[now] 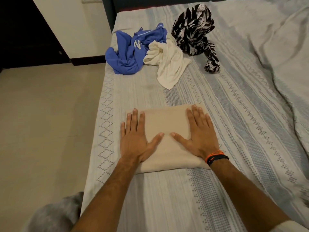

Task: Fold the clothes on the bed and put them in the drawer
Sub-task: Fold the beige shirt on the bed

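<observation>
Pressing flat the folded beige garment (167,136) at lower centre of the bed (234,131).
Your left hand (136,139) and right hand (199,138) lie on it, fingers straight, grasping nothing. Next, lift it toward the drawer, unseen here; the blue (132,49), cream (168,64) and patterned (194,30) clothes at upper centre await folding.

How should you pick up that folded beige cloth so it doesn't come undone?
Probably by its two side edges. The folded beige cloth lies flat under the left hand and right hand, one near each side. Slide the fingers under from left and right and lift level, so the layers stay stacked.
</observation>
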A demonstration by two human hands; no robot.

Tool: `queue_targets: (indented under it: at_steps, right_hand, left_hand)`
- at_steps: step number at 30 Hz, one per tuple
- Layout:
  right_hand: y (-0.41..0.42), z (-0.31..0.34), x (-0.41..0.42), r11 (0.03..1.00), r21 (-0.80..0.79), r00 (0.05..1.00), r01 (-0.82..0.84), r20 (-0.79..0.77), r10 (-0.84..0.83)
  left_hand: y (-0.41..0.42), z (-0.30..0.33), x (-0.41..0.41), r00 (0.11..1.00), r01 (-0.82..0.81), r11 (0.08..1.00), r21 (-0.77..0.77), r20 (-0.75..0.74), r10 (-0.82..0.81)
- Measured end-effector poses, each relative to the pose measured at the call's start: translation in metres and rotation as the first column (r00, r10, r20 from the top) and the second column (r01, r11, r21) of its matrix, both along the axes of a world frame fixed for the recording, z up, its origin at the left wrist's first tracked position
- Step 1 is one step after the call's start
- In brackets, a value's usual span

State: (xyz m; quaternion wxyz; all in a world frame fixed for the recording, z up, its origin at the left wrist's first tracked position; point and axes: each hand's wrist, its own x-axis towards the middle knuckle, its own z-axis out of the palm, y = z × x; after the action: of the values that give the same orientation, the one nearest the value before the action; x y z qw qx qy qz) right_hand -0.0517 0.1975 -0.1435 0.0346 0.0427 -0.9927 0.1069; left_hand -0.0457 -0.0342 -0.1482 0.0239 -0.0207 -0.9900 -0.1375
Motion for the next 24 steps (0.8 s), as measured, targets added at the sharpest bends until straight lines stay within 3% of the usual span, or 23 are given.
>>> queue_targets:
  at_steps: [8,11,14,20,24]
  right_hand:
    - [-0.004,0.025,0.009,1.0,-0.016,0.984,0.017,0.18,-0.014]
    - [-0.03,0.036,0.047,0.998,-0.055,0.999,-0.032,0.013,0.033]
    - [-0.048,0.029,0.08,0.979,-0.049,0.98,-0.196,0.014,0.197]
    - [-0.01,0.015,0.088,0.99,0.032,0.99,-0.138,0.041,0.137]
    - [0.007,0.012,0.09,0.996,-0.004,0.994,-0.094,0.057,0.094]
  left_hand:
    - [-0.003,0.019,0.011,0.997,0.017,0.998,0.068,0.072,-0.022]
    - [0.013,0.035,0.042,0.999,-0.004,0.991,0.132,-0.047,0.01]
    - [0.02,0.027,0.079,0.993,0.086,0.995,0.05,-0.084,-0.082]
    - [-0.014,0.001,0.093,0.995,0.069,0.998,-0.006,-0.076,-0.069]
    - [-0.014,0.003,0.092,0.997,0.072,0.997,0.032,-0.041,-0.07]
